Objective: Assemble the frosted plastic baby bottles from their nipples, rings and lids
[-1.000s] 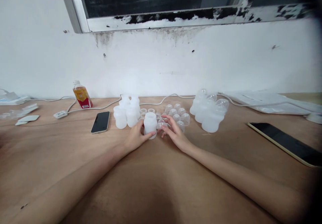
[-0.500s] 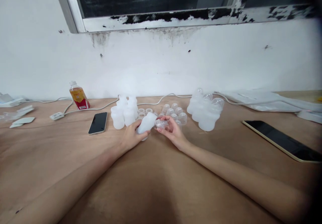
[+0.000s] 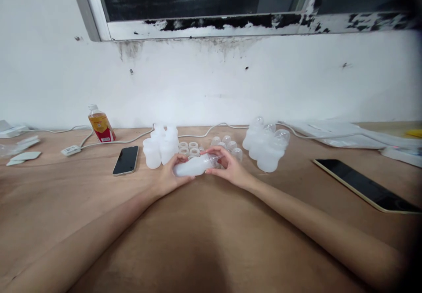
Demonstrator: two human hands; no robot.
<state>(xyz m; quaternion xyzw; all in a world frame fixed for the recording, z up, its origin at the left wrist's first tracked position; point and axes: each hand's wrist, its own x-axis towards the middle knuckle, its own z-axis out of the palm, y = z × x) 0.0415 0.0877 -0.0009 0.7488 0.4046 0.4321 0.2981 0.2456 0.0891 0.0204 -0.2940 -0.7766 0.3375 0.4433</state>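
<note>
A translucent white baby bottle (image 3: 190, 167) lies nearly level above the table, its bottom end in my left hand (image 3: 169, 172), which is closed round it. My right hand (image 3: 231, 168) pinches a clear domed cap (image 3: 214, 158) at the bottle's top end, and the two touch. Just behind are several white rings (image 3: 188, 147) laid in rows. Several clear domed caps (image 3: 227, 142) stand behind my right hand, partly hidden by it. To the left are several white bottles without caps (image 3: 160, 147). On the right, several bottles with clear domed caps (image 3: 267, 150) stand upright.
A dark phone (image 3: 125, 160) lies at left, a larger phone or tablet (image 3: 362, 183) at right. Behind stands a drink bottle (image 3: 101, 124). A white cable (image 3: 201, 135) runs along the wall; plastic bags (image 3: 332, 135) lie at the back right.
My right hand has brought the clear cap onto the bottle's top end. The bottle has turned from slanting to nearly level in my left hand.
</note>
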